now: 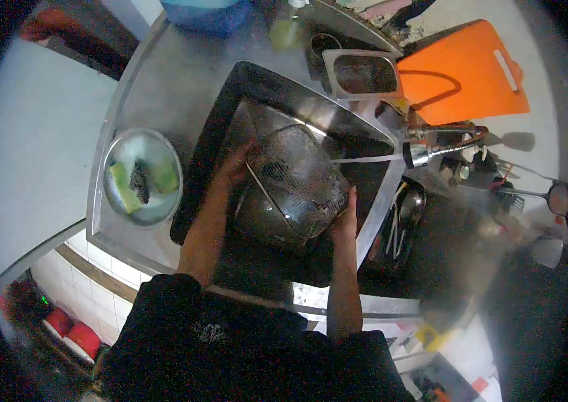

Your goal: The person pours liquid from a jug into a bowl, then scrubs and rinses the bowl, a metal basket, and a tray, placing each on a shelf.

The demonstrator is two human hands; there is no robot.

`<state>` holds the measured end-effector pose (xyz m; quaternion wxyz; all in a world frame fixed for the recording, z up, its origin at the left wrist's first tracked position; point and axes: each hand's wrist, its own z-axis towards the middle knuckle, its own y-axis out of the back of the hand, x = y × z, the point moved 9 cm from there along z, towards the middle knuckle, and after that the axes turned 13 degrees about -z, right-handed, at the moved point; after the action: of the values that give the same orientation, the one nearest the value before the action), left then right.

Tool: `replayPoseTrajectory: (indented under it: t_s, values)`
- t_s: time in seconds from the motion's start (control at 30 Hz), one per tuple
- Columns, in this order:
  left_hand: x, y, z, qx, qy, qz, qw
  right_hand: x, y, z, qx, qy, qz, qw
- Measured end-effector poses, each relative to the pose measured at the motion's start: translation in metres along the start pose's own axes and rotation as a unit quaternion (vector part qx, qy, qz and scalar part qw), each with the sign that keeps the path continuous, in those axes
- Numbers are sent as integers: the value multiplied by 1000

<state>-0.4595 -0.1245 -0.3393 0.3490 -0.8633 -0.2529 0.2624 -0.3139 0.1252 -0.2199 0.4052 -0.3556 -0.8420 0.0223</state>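
Observation:
Both hands hold a metal wire-mesh basket (300,171), tilted inside the steel sink (213,144). My left hand (235,165) grips its left rim, with the fingers partly hidden. On the lower right side, my right hand (344,220) is closed around the edge, thumb up along it. A thin stream of water runs from the chrome faucet (416,156) at the right onto the mesh. Below the basket lies a dark, rounded metal surface that I cannot make out.
A round bowl (113,194) with green sponges and a dark scrubber stands left on the counter. Behind the sink are a steel pan (365,75) and an orange cutting board (465,74). A dark tray (408,218) with utensils sits right. A blue tub (207,15) is at the back.

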Motion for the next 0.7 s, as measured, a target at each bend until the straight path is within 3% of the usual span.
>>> replayPoseTrajectory:
  t_s: [0.07,0.13,0.17,0.23,0.27,0.3,0.33,0.37,0.43,0.47,0.5,0.53,0.57,0.6,0.63,0.67,0.7]
  values:
    - [2,6,10,0,18,-8,1000,1,1,13,3,29,8,1000]
    - [23,31,28,87,100,-35,991,22,-2,-1,-137,33,-72,987]
    - [23,37,34,88,98,-31,991,20,-6,0,-134,34,-69,988]
    - [18,64,43,-30,22,-142,989,18,-19,2,-44,53,96,993]
    - [18,76,46,-86,-14,-196,977,2,-9,17,-45,57,98,993]
    - [23,89,41,-146,-47,-247,957,-28,32,38,-151,83,-40,984]
    - [33,108,34,-207,-79,-295,929,-26,33,23,-254,101,-177,945]
    - [41,116,32,-209,-73,-291,931,-34,42,11,-314,29,-158,936]
    - [22,93,46,-26,-101,-252,962,-7,19,-5,-278,14,-82,957]
    - [21,88,39,-26,-102,-252,962,-8,12,-7,-243,-7,-7,970]
    - [27,95,20,-123,-111,-265,950,-15,13,-2,-189,-1,91,978]
    - [29,98,9,-213,-121,-274,930,-27,22,8,-190,2,93,977]
    - [24,87,12,-208,-120,-273,931,-23,34,18,-215,75,-49,972]
    - [17,73,18,-131,-141,-255,948,-9,32,12,-239,142,-190,942]
    - [10,59,20,-53,-160,-234,958,-16,34,16,-206,96,-156,961]
    - [13,59,15,-52,-158,-234,958,-7,38,19,-208,97,-155,961]
    - [22,66,21,-74,-92,-125,985,18,32,30,-177,151,-216,948]
